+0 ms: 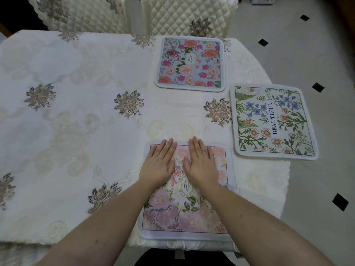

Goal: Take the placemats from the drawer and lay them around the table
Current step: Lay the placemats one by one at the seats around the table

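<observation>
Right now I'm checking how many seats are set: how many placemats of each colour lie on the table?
Blue floral placemat: 1
Green-and-white "BEAUTIFUL" placemat: 1
Pink "GARDEN" placemat, with the left hand and right hand flat on it: 1
Total: 3 placemats

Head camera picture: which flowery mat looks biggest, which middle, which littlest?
1. Pink mat under both flat hands, left hand and right hand.
2. Green mat.
3. Blue mat.
Nearness to the camera probably explains it; they may really match.
</observation>
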A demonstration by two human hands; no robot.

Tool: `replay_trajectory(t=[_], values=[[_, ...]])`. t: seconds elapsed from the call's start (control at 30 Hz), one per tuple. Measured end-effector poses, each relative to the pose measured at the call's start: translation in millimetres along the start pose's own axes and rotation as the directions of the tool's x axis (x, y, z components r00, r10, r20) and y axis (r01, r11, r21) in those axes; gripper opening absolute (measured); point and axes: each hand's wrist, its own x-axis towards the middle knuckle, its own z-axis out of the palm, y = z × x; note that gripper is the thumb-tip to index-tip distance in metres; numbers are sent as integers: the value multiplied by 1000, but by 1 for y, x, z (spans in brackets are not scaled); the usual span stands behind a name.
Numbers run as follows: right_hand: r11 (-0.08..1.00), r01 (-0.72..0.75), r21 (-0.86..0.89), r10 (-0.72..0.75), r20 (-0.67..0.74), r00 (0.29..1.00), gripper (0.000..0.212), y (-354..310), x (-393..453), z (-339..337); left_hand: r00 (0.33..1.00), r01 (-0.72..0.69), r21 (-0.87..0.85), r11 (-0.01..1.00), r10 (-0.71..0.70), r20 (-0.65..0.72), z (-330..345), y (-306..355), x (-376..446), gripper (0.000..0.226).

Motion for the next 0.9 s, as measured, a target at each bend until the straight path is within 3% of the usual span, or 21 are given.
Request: replay_trajectory(t=[0.2,0.53,0.9], values=[[997,-55,-58,55,-4,998,68,37,-5,-9,999,36,8,999,-37,30,-1,-1,0,63],[997,-2,-80,1,-12,1000,69,61,-14,-16,998,43,2,999,-43,48,-5,-1,1,66],[992,10,-126,-11,-5,1000,72,83,-26,-18,989,108,52,993,-112,96,-22,-44,-7,72]])
